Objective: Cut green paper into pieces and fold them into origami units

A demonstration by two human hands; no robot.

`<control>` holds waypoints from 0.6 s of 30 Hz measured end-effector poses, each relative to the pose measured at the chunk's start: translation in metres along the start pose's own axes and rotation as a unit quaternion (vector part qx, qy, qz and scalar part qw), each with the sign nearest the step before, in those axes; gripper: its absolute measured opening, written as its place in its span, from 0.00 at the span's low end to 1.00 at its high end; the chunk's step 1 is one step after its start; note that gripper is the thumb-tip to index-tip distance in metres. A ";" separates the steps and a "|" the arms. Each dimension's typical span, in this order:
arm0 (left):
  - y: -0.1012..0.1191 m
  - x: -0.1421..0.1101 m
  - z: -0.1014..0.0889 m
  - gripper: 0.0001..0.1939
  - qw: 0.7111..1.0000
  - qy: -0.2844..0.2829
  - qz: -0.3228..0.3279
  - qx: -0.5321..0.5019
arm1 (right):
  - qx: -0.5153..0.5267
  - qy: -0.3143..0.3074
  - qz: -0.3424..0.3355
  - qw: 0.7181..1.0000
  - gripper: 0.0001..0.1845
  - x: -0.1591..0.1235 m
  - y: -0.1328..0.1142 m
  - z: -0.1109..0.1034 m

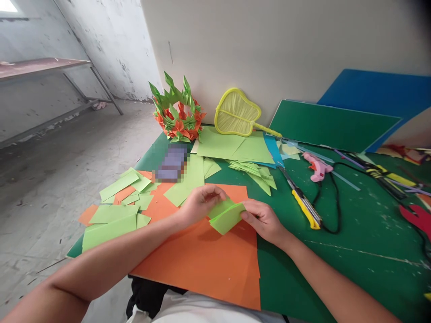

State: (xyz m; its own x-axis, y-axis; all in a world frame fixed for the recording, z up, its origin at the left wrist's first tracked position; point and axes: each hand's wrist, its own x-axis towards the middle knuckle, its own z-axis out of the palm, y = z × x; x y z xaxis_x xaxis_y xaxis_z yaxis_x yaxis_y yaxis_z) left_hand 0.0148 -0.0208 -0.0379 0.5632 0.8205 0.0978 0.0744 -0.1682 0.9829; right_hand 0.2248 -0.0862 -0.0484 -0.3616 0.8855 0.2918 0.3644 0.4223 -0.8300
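Between my two hands is a folded piece of light green paper (pixel 229 217), raised over a large orange paper sheet (pixel 202 269). My left hand (pixel 204 199) grips its left end, with the fingertips partly hidden behind the paper. On the other side, my right hand (pixel 264 220) pinches the right edge between thumb and fingers. A crease runs along the middle of the green piece, and its layers stand slightly apart. Just beyond my hands lie a pile of cut green paper pieces (pixel 254 172) and larger green sheets (pixel 235 146).
Green scraps (pixel 114 226) cover the table's left side. A green and orange paper crown (pixel 178 116) and a yellow fan (pixel 237 112) stand at the back. To the right lie a yellow utility knife (pixel 305 208), a pink glue gun (pixel 316 167) with a black cord, and red paper (pixel 415 220).
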 end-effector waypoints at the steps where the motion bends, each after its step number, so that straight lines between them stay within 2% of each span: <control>1: 0.001 0.000 0.000 0.13 1.000 -0.007 0.006 0.012 | 0.006 0.007 0.014 1.000 0.22 0.000 -0.001 0.000; 7: 0.010 -0.002 -0.003 0.16 0.997 -0.067 -0.031 0.008 | -0.010 0.044 0.064 0.997 0.21 0.002 -0.002 0.003; 9: 0.010 -0.002 -0.002 0.15 0.997 -0.079 -0.017 0.015 | -0.023 0.049 0.065 0.996 0.20 0.002 0.000 0.005; 11: 0.008 -0.002 0.000 0.13 0.997 -0.072 -0.002 0.033 | -0.028 0.045 0.062 0.997 0.20 0.002 0.002 0.006; 14: 0.002 -0.001 0.001 0.13 0.999 -0.033 -0.023 0.031 | -0.023 0.051 0.044 0.997 0.14 0.003 -0.002 -0.001; 16: -0.001 0.000 0.000 0.14 0.999 -0.011 -0.045 0.004 | -0.018 0.107 0.026 0.994 0.09 0.004 -0.012 -0.016; 18: -0.004 0.002 -0.003 0.15 0.997 -0.001 -0.066 -0.026 | -0.021 0.193 0.019 0.981 0.11 0.005 -0.028 -0.040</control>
State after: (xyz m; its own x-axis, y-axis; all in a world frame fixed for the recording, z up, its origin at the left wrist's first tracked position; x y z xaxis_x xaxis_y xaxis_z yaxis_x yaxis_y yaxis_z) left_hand 0.0131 -0.0173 -0.0410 0.5535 0.8322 -0.0329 0.1050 -0.0306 0.9940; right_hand 0.2477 -0.0860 -0.0048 0.0013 0.9046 0.4263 0.4098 0.3884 -0.8253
